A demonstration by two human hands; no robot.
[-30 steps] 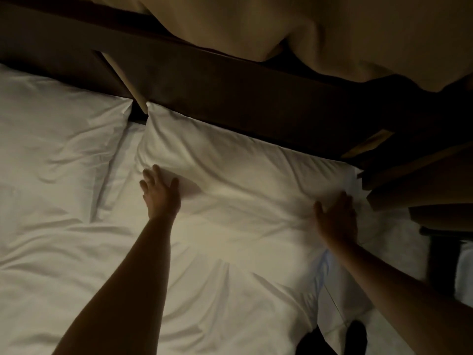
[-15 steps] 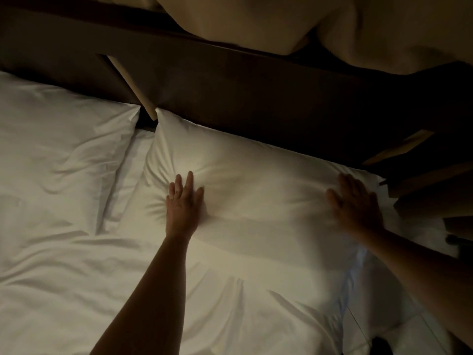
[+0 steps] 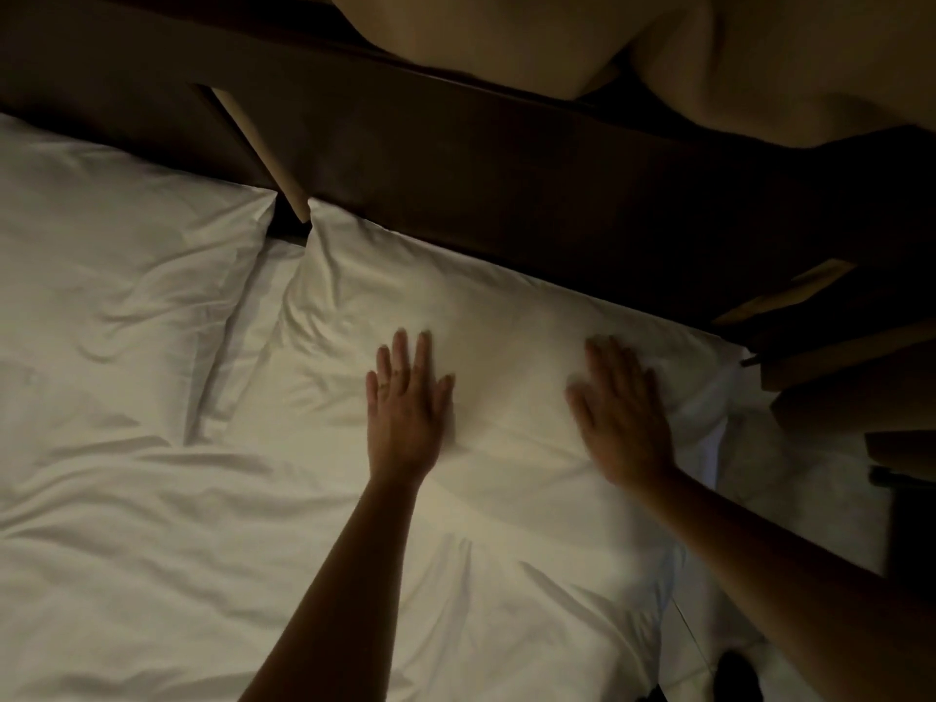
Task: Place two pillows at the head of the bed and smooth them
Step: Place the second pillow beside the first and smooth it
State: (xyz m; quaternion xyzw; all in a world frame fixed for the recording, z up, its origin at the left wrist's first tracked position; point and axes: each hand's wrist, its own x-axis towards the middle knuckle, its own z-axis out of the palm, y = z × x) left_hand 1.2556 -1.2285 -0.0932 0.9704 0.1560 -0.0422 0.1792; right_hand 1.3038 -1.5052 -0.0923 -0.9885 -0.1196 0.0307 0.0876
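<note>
pillow under both flat, spread grips, right hand blurred, left hand sharp, second pillow cropped

Head camera looks steeply down, close over the bed.

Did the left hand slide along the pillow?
Yes. The left hand slid rightward across the right pillow, away from its corner by the headboard gap.

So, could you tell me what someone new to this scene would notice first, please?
Two bare hands lie flat, fingers spread, on the right-hand white fabric pillow: the left hand near its middle, the right hand, motion-blurred, towards its right end. That pillow lies along the dark wooden headboard, and a second white pillow lies to its left, on the rumpled white bedsheet.
</note>
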